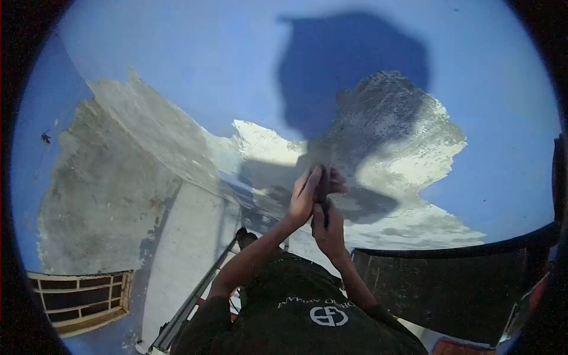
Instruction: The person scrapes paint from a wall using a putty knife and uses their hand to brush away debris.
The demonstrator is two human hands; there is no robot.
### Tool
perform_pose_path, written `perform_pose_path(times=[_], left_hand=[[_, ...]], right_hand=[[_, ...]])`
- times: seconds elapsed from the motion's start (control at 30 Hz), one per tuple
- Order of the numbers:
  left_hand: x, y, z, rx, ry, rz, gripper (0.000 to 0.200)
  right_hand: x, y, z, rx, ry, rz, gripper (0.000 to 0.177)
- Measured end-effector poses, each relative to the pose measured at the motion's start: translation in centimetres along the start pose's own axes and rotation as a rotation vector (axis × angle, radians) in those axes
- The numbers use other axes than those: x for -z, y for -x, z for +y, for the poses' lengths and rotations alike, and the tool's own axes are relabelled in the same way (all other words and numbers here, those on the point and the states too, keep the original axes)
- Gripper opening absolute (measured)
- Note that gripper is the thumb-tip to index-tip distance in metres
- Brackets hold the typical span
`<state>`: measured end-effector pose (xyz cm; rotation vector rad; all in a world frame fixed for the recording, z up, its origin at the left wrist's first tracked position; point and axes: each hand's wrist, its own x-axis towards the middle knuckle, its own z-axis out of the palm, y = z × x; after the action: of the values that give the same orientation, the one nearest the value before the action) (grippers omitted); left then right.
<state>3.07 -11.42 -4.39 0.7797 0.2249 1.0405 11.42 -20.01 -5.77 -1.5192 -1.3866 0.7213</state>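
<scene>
My left hand [303, 198] and my right hand [329, 229] are together in front of my chest, close to the wall. Closed low around its black handle, my right hand holds a slim dark hand tool [321, 188] upright. The left hand wraps the tool's upper part, fingertips showing on its far side; I cannot tell what kind of tool it is. Behind the hands is a rough, patchy area of grey and whitish plaster [408, 142] on the blue-painted wall [195, 47]. A large shadow falls across the paint and plaster above my hands.
Another bare grey patch [106, 195] spreads at the left, above a barred window [83, 299]. A metal ladder-like frame [192, 299] stands beside my left arm. On the lower right is a dark panel [441, 290] with a black curved edge.
</scene>
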Motion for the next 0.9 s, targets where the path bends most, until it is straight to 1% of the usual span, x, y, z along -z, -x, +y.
perform_pose_path(times=[0.03, 0.07, 0.1, 0.17, 0.2, 0.23, 0.3, 0.33, 0.37, 0.43, 0.5, 0.57, 0.6, 0.67, 0.7, 0.73, 0.77, 0.83, 0.9], left_hand=[[-1.0, -0.9, 0.6, 0.069, 0.027, 0.061, 0.045], [-1.7, -1.7, 1.0, 0.139, 0.054, 0.118, 0.046], [-2.2, -2.5, 1.1, 0.139, 0.073, 0.118, 0.046], [-3.1, -3.7, 1.0, 0.110, 0.150, 0.025, 0.042], [-3.4, -3.9, 0.8, 0.077, 0.202, -0.034, 0.042], [-3.7, -4.0, 0.7, 0.080, 0.219, -0.036, 0.042], [-4.3, -4.2, 0.9, 0.082, 0.310, -0.079, 0.043], [-4.9, -4.5, 1.7, 0.084, 0.323, -0.082, 0.043], [-5.4, -4.8, 2.7, 0.058, 0.305, -0.078, 0.044], [-5.7, -4.7, 3.6, 0.044, 0.297, -0.069, 0.045], [-5.3, -4.6, 3.8, 0.055, 0.282, -0.103, 0.044], [-5.6, -4.1, 3.0, 0.074, 0.287, -0.094, 0.043], [-5.7, -4.4, 3.4, 0.075, 0.275, -0.092, 0.043], [-5.9, -5.4, 4.2, 0.028, 0.244, -0.106, 0.042], [-6.3, -5.5, 4.8, 0.002, 0.224, -0.108, 0.041], [-6.2, -5.3, 5.8, 0.040, 0.216, -0.124, 0.037], [-6.1, -5.2, 5.4, 0.042, 0.225, -0.122, 0.037], [-5.4, -5.3, 4.4, 0.066, 0.179, -0.119, 0.038], [-5.5, -4.9, 3.9, 0.034, 0.211, -0.156, 0.039]], right_hand=[[-0.1, -0.4, -0.5, 0.081, -0.013, 0.101, 0.026], [0.0, -0.6, -1.8, -0.076, -0.196, 0.147, 0.029], [0.7, -0.6, -2.5, -0.080, -0.177, 0.145, 0.029], [2.3, -0.9, -3.0, -0.227, -0.167, 0.113, 0.033], [2.6, -0.9, -2.9, -0.155, -0.133, 0.133, 0.035], [2.4, -1.1, -3.0, -0.160, -0.118, 0.136, 0.035], [2.2, -1.3, -3.7, -0.027, 0.098, 0.297, 0.031], [2.3, -1.4, -4.9, -0.079, 0.109, 0.299, 0.034], [2.6, -1.6, -6.1, -0.079, 0.119, 0.300, 0.034], [3.2, -1.5, -7.6, -0.232, 0.144, 0.151, 0.034], [3.1, -1.4, -6.6, -0.210, 0.164, 0.177, 0.033], [3.2, -1.1, -5.9, -0.189, 0.291, 0.179, 0.032], [3.0, -1.5, -6.0, -0.175, 0.288, 0.187, 0.032], [2.5, -2.0, -6.4, -0.107, 0.158, 0.292, 0.035], [2.1, -2.0, -6.7, -0.115, 0.160, 0.299, 0.035], [1.5, -2.1, -7.0, -0.092, 0.134, 0.291, 0.035], [1.4, -2.2, -7.2, -0.064, 0.112, 0.273, 0.035], [2.2, -2.3, -5.8, -0.082, 0.171, 0.274, 0.035], [2.4, -1.8, -5.3, -0.014, 0.256, 0.300, 0.034]])
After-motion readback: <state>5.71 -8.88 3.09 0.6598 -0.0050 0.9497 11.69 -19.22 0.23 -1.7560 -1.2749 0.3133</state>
